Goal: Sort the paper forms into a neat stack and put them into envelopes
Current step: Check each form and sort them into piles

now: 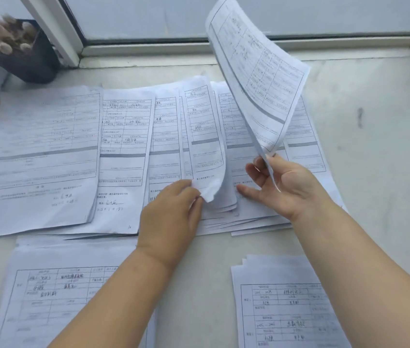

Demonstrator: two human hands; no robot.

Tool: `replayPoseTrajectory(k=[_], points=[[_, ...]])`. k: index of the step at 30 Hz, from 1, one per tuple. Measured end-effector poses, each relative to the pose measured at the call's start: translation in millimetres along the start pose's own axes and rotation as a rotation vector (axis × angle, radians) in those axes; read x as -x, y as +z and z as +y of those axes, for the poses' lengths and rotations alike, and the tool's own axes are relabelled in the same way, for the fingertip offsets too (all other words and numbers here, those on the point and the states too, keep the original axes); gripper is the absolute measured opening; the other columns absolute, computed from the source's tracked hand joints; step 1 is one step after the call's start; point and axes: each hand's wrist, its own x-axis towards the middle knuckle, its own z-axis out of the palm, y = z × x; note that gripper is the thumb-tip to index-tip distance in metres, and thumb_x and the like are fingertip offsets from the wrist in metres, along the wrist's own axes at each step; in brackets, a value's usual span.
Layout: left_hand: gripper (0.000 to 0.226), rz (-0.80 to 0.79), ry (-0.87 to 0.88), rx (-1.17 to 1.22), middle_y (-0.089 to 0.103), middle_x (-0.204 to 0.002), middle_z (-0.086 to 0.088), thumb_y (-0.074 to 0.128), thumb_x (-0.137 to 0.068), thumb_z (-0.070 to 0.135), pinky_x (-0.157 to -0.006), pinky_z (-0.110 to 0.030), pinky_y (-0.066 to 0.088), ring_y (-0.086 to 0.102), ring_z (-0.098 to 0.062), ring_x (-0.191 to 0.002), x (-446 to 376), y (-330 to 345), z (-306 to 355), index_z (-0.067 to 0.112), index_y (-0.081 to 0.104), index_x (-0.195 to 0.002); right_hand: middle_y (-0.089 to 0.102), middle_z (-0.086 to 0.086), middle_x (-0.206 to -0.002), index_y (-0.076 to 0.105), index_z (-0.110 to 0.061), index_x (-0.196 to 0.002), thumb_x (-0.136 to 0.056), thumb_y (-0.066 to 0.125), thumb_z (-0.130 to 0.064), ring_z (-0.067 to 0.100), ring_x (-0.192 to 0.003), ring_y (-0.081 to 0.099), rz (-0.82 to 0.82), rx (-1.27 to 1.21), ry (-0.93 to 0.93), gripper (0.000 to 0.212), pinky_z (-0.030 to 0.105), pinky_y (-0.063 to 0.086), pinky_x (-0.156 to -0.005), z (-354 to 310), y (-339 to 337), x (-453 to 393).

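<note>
Right hand (284, 187) pinching the lower corner of a lifted form (256, 71), sheet raised upright and curled above the spread of forms (123, 136) fanned across the pale ledge (379, 151). Left hand (173, 212) pinching the bottom edge of a curled form (206, 146) in the middle of that spread, peeling it up. Two nearer stacks lying flat: left stack (48, 292) and right stack (281, 310); dark pot (23, 59) at the far left by the window frame (199, 43).
</note>
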Motion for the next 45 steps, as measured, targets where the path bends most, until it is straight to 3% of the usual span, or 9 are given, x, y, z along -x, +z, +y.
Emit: replayPoseTrajectory(k=[3, 7, 12, 15, 26, 32, 35, 41, 45], points=[[0.002, 0.097, -0.121, 0.101, 0.055, -0.075, 0.01, 0.05, -0.091, 0.02, -0.053, -0.024, 0.033, 0.052, -0.023, -0.063, 1, -1, 1, 0.02, 0.051, -0.09, 0.061, -0.005, -0.059, 0.058, -0.019, -0.08, -0.098, 0.047, -0.013, 0.015, -0.076, 0.062, -0.016, 0.007, 0.005, 0.022, 0.058, 0.042, -0.098, 2, 2, -1], [0.035, 0.188, -0.195, 0.196, 0.055, -0.082, 0.011, 0.058, -0.09, 0.011, -0.06, -0.03, 0.037, 0.061, -0.033, -0.066, 2, 2, 6, 0.027, 0.028, -0.098, 0.061, -0.004, -0.059, 0.057, -0.018, -0.08, -0.098, 0.048, -0.012, 0.015, -0.073, 0.062, -0.013, 0.002, 0.035, 0.021, 0.055, 0.041, -0.102, 5, 4, -2], [0.008, 0.153, -0.059, 0.154, 0.056, -0.099, 0.014, 0.052, -0.084, 0.033, -0.053, -0.023, 0.039, 0.054, -0.013, -0.073, 5, 1, 4, 0.031, 0.053, -0.092, 0.06, -0.004, -0.058, 0.057, -0.017, -0.082, -0.097, 0.046, -0.009, 0.013, -0.067, 0.063, -0.063, -0.02, 0.035, 0.02, 0.049, 0.043, -0.097, 7, 9, -2], [0.033, 0.052, -0.007, 0.077, 0.058, -0.095, 0.015, 0.057, -0.071, 0.058, -0.057, -0.021, 0.037, 0.052, -0.005, -0.082, 5, 4, 4, 0.031, 0.063, -0.09, 0.061, -0.004, -0.059, 0.054, -0.017, -0.084, -0.098, 0.045, -0.008, 0.012, -0.063, 0.065, -0.124, -0.02, 0.024, 0.018, 0.049, 0.046, -0.093, 6, 16, -1], [0.035, 0.151, -0.353, 0.392, 0.041, -0.059, 0.0, 0.05, -0.084, 0.037, -0.054, -0.034, 0.035, 0.038, -0.021, -0.059, -7, -2, -1, 0.005, 0.045, -0.071, 0.061, -0.005, -0.056, 0.057, -0.017, -0.08, -0.097, 0.046, -0.01, 0.01, -0.057, 0.06, -0.001, -0.021, -0.214, 0.022, 0.034, 0.052, -0.077, -41, -1, 13], [0.014, 0.537, -0.881, 1.283, 0.065, -0.071, 0.009, 0.05, -0.097, 0.019, -0.061, -0.025, 0.05, 0.062, -0.007, -0.066, -3, -14, -7, 0.021, 0.054, -0.084, 0.07, -0.012, -0.067, 0.062, -0.021, -0.088, -0.096, 0.046, -0.004, 0.004, -0.063, 0.065, 0.242, 0.452, -0.438, 0.025, 0.024, 0.054, -0.064, -52, -28, 21], [0.012, 0.634, -0.919, 1.511, 0.074, -0.087, 0.009, 0.048, -0.099, 0.017, -0.075, -0.033, 0.057, 0.07, -0.009, -0.083, 3, -21, -14, 0.022, 0.059, -0.1, 0.073, -0.007, -0.082, 0.067, -0.021, -0.087, -0.092, 0.05, -0.004, 0.013, -0.077, 0.066, 0.256, 0.738, -0.511, 0.024, 0.028, 0.051, -0.069, -36, -33, 21], [0.022, 0.746, -0.778, 1.248, 0.065, -0.072, 0.016, 0.053, -0.097, 0.024, -0.066, -0.031, 0.054, 0.061, -0.007, -0.071, 8, -36, -13, 0.027, 0.053, -0.075, 0.061, -0.007, -0.061, 0.063, -0.015, -0.079, -0.092, 0.05, -0.009, 0.013, -0.059, 0.052, 0.242, 1.089, -0.471, 0.019, 0.03, 0.042, -0.059, -5, -28, 15], [0.021, 0.738, -0.656, 0.987, 0.055, -0.071, 0.012, 0.054, -0.092, 0.033, -0.065, -0.042, 0.047, 0.051, -0.013, -0.068, 9, -40, -13, 0.033, 0.052, -0.07, 0.054, 0.016, -0.07, 0.06, -0.003, -0.087, -0.094, 0.048, -0.012, 0.022, -0.061, 0.042, 0.242, 1.214, -0.452, 0.016, 0.032, 0.037, -0.06, 14, -17, 3]])
